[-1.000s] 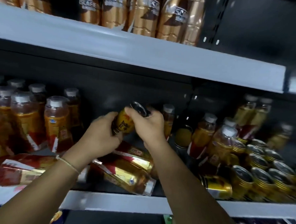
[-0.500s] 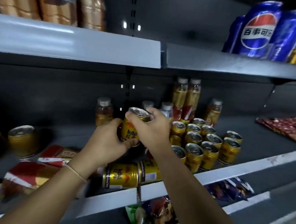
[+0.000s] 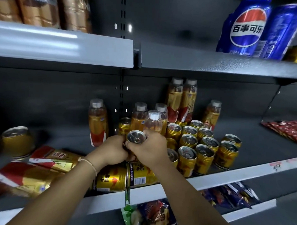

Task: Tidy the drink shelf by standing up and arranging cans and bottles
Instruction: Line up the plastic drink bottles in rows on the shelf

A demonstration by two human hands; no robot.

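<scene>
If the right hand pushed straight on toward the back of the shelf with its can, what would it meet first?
Probably the clear white-capped bottle standing just behind the right hand and its held can. Depth is unclear; the gap cannot be judged.

A shop; metal shelving (image 3: 209,179) stocked with drink cans (image 3: 204,154).

Held can (image 3: 136,137): gold, upright, silver top facing you, gripped between both your hands.
Standing cans (image 3: 204,148): gold, upright in packed rows to the right of the held can.
Fallen cans (image 3: 111,179): two gold ones lie on their sides end to end at the shelf's (image 3: 226,176) front edge.
Upright bottles (image 3: 182,100): amber, white caps, at the back.
Fallen bottles (image 3: 55,158): red-gold labels, lying at left.
Lone can (image 3: 17,141): tilted, far left.
</scene>
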